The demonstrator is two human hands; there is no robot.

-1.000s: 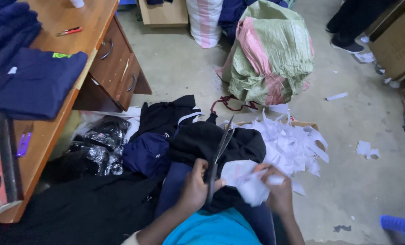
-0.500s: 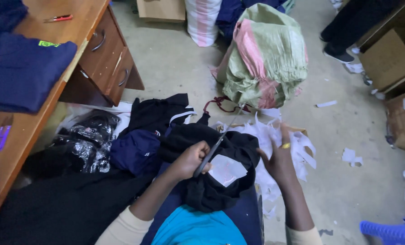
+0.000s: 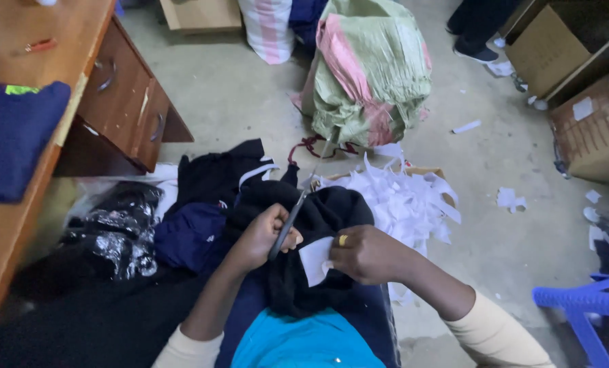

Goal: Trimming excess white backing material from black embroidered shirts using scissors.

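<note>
Loosely curled, left hand (image 3: 260, 238) grips scissors (image 3: 297, 208); right hand (image 3: 366, 253) pinches white label (image 3: 314, 261).

Left hand (image 3: 260, 235) gripping scissors (image 3: 297, 204), right hand (image 3: 366, 253) pinching white label (image 3: 314, 260), seemingly on black garment (image 3: 318, 218)

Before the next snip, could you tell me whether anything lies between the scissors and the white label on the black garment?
Nothing visible does. The left hand holds the scissors just left of the white label, which the right hand pinches on the black garment; the blades point away, up toward the sack.
</note>
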